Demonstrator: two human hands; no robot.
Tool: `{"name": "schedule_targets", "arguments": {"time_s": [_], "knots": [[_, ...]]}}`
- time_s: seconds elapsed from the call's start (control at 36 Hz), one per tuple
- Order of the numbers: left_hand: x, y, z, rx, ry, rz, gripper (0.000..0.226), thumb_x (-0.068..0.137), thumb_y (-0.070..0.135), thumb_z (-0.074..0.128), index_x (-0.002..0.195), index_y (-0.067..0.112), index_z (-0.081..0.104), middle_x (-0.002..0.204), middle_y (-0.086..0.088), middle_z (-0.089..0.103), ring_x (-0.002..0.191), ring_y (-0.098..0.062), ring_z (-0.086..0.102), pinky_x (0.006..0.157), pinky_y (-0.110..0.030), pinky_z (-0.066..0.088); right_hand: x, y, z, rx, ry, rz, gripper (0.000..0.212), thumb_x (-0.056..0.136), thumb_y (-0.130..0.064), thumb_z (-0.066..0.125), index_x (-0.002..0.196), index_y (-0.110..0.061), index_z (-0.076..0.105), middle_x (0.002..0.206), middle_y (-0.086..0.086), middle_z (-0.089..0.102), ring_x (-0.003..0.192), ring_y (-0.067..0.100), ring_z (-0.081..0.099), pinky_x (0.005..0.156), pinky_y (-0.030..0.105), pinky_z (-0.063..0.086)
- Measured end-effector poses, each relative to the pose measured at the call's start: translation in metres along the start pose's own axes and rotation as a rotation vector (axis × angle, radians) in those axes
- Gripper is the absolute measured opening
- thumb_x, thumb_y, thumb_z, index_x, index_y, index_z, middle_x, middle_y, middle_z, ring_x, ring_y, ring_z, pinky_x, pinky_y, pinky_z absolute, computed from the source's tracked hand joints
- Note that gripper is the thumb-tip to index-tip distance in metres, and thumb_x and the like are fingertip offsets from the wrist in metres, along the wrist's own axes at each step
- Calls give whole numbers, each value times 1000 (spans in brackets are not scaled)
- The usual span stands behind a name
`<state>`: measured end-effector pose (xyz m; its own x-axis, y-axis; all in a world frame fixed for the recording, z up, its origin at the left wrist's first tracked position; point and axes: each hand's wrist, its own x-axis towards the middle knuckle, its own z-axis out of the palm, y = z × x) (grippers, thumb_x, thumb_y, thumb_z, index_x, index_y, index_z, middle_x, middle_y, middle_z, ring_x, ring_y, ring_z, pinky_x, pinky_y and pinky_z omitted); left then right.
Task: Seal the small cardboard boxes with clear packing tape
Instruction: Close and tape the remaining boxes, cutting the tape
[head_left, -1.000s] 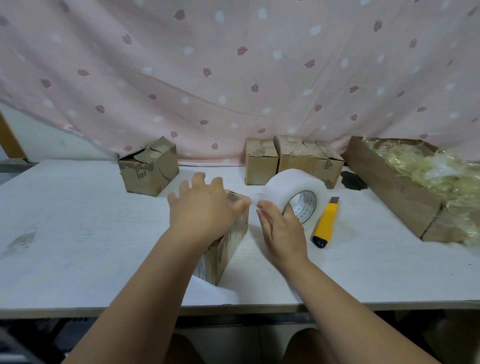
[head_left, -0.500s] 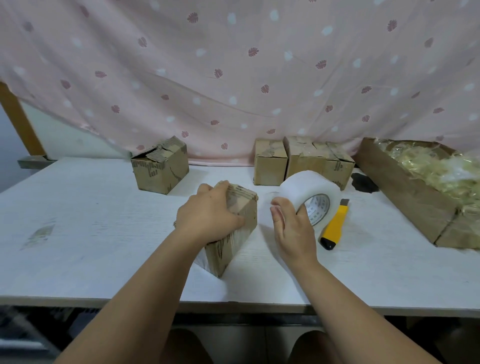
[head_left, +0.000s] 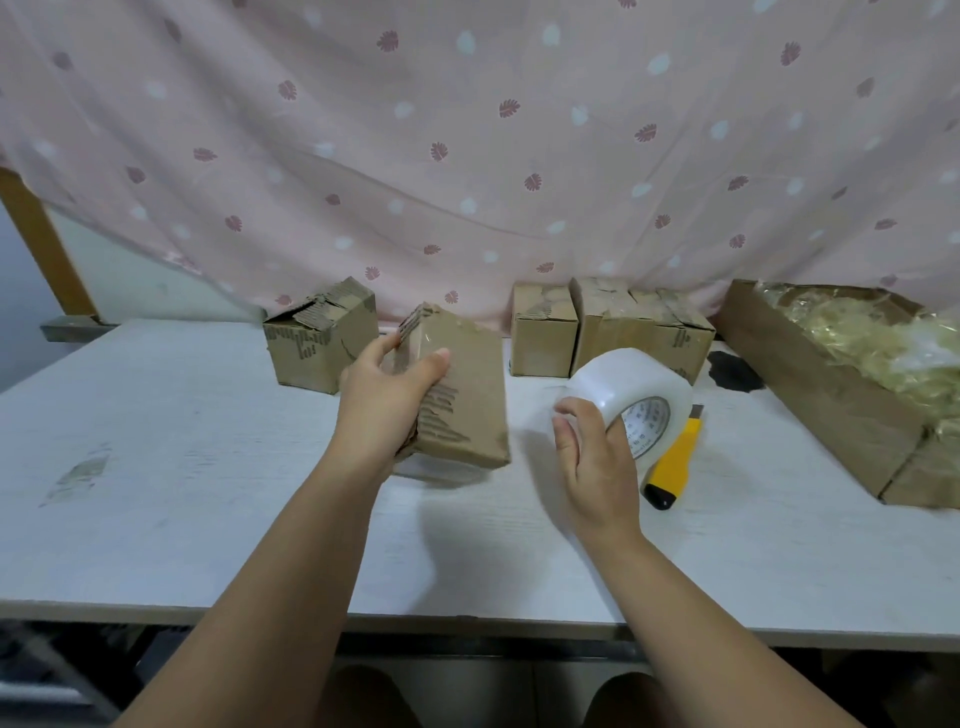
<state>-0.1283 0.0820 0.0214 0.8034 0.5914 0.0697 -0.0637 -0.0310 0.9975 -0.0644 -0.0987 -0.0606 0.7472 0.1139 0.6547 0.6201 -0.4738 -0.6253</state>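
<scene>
Gripping box (head_left: 470, 395) with left hand (head_left: 387, 402); right hand (head_left: 597, 467) curled on tape roll (head_left: 626, 382).

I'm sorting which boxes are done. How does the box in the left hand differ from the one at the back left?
The held box is tilted, gripped by the left hand; the back-left box sits flat, untouched. The held box's face shows a glossy sheen, seemingly tape; the back-left box's top flaps are ragged and ajar. Both are small, scuffed brown cardboard.

Soft, even, dim light; faint shadows under the arms; wide-angle bending at edges; slight motion blur.
</scene>
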Motion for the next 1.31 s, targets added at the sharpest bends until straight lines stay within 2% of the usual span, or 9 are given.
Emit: {"name": "schedule_targets", "arguments": {"time_s": [0.06,0.17,0.28,0.36,0.53,0.64,0.72,0.86,1.31], "knots": [[4,0,1,419,83,106,70,78,47,74,140,33,45,152,1,27,115,-11,53,94,-28,39,0,0,0,-5,-8,6,34,96,-30,42,112,-8,63,103,13,56,89,13,44,68,20,29],[2,3,12,1064,107,217,73,80,68,58,139,27,46,159,0,4,127,-31,44,84,-39,43,0,-2,-1,-16,-12,-4,33,96,-30,42,111,-9,64,104,11,56,90,10,43,69,20,32],[9,3,14,895,17,163,58,92,60,44,123,13,59,159,-7,10,129,-28,43,85,-35,38,0,-2,0,-4,-2,-8,31,97,-28,44,110,-9,64,103,10,55,89,11,44,70,25,37],[10,3,2,707,-5,292,40,99,39,47,126,14,61,145,-4,42,133,-18,39,99,-27,30,-1,-1,0,-10,0,-27,29,97,-27,45,109,-10,64,102,11,56,88,13,45,69,28,40],[-12,-9,-31,455,-135,412,11,92,35,61,96,44,66,100,33,64,99,16,54,83,-15,41,-1,-1,2,-13,11,-68,38,97,-38,37,110,-12,63,103,12,57,89,5,40,69,27,39],[-14,-26,-41,715,-302,472,46,75,38,79,118,37,63,125,30,51,125,9,38,106,-20,27,-2,0,2,-17,21,-86,31,96,-41,35,110,-23,57,101,4,53,85,1,37,68,23,36],[-13,-33,-34,837,-326,519,63,77,34,79,135,29,53,137,24,40,140,-2,21,110,-15,10,-3,0,3,-19,24,-83,37,96,-41,36,110,-17,61,101,1,50,85,4,40,68,23,35],[0,-41,-10,837,-267,539,62,81,32,75,138,24,52,147,11,43,145,-11,18,107,-12,5,-2,-1,4,-21,25,-84,22,95,-41,37,107,-29,51,101,3,50,83,9,41,68,27,37],[101,-43,61,1068,-204,455,61,93,37,60,148,22,37,156,3,31,148,-21,7,116,-28,9,55,10,47,94,-61,33,23,101,-16,49,118,-8,61,110,16,48,97,19,43,71,19,29]]}}
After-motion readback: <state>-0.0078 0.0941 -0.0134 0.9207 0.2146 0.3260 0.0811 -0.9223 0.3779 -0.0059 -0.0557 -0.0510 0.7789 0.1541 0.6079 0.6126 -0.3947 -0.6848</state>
